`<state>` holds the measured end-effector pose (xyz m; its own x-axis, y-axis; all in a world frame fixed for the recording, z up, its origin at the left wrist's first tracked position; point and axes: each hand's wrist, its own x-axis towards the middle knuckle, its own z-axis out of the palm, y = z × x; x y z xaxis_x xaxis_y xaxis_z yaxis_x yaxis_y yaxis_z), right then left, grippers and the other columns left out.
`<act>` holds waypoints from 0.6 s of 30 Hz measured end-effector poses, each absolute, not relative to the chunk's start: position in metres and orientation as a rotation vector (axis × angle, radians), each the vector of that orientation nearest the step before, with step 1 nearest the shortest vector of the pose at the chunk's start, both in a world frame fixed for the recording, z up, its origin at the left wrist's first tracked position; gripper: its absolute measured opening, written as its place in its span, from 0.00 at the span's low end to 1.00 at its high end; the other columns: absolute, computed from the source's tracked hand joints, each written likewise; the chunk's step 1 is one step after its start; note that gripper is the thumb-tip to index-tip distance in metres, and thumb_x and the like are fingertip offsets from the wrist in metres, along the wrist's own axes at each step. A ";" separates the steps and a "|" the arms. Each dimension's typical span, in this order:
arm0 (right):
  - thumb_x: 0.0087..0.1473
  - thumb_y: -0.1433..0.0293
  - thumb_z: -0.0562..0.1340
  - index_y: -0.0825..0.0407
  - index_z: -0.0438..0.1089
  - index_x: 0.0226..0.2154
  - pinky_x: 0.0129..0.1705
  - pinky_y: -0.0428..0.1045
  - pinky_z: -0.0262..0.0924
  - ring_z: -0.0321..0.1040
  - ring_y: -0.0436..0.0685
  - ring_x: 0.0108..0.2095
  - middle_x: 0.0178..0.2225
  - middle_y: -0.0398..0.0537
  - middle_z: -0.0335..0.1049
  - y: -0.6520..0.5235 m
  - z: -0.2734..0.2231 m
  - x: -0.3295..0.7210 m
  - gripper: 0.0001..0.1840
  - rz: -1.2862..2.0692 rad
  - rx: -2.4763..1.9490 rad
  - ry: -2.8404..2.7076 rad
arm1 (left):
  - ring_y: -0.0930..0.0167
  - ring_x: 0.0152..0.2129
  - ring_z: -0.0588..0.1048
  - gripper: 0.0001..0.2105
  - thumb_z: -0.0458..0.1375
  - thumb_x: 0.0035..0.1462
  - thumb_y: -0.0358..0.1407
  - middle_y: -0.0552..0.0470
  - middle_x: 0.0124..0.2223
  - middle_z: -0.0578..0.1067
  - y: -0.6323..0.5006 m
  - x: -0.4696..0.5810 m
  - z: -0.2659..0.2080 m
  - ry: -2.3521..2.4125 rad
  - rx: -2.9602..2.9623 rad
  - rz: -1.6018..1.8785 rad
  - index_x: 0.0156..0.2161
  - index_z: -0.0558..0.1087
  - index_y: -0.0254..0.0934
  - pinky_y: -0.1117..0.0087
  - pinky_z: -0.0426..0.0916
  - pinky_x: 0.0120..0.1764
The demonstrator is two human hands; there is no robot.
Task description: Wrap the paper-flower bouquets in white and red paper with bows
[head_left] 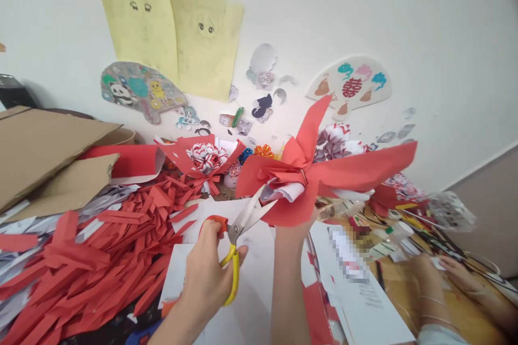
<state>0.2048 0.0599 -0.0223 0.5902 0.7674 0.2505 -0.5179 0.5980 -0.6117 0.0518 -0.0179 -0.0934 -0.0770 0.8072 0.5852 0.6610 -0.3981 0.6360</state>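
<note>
Grasping open scissors point(233, 233) in left hand point(210, 265) near edge of red paper point(301, 208); gripping paper in right hand point(300, 230), above white sheets point(249, 315).

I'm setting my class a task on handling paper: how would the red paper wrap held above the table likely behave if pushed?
The red paper wrap is probably light, being thin sheet. Its long flaps jut out with little droop, so they seem fairly stiff, though a push might crease them.

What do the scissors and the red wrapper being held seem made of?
Scissors: blades look like metal, probably steel, by their silvery sheen; handles likely plastic, smooth bright yellow and orange.
Red wrapper: apparently matte paper or thin card, from its stiff folds.
</note>
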 end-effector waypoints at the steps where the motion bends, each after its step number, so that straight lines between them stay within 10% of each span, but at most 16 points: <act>1: 0.55 0.64 0.61 0.50 0.74 0.34 0.54 0.54 0.67 0.74 0.55 0.43 0.34 0.43 0.76 0.057 -0.020 0.200 0.08 0.815 -0.492 -0.516 | 0.70 0.24 0.68 0.12 0.54 0.59 0.45 0.54 0.33 0.66 -0.016 0.054 -0.089 1.642 2.008 1.487 0.40 0.59 0.40 0.71 0.64 0.26; 18: 0.61 0.67 0.56 0.48 0.72 0.48 0.68 0.58 0.48 0.64 0.55 0.58 0.54 0.45 0.71 0.022 0.000 0.169 0.15 1.221 -0.264 -0.450 | 0.66 0.33 0.69 0.11 0.53 0.55 0.39 0.53 0.37 0.67 -0.003 0.048 -0.046 1.535 1.904 1.346 0.43 0.58 0.40 0.67 0.62 0.32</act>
<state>0.1692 0.0218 0.0004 0.2711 0.9436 0.1899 -0.8412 0.3281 -0.4298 0.0482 -0.0026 -0.0457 -0.0371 0.8928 0.4489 0.5620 -0.3528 0.7481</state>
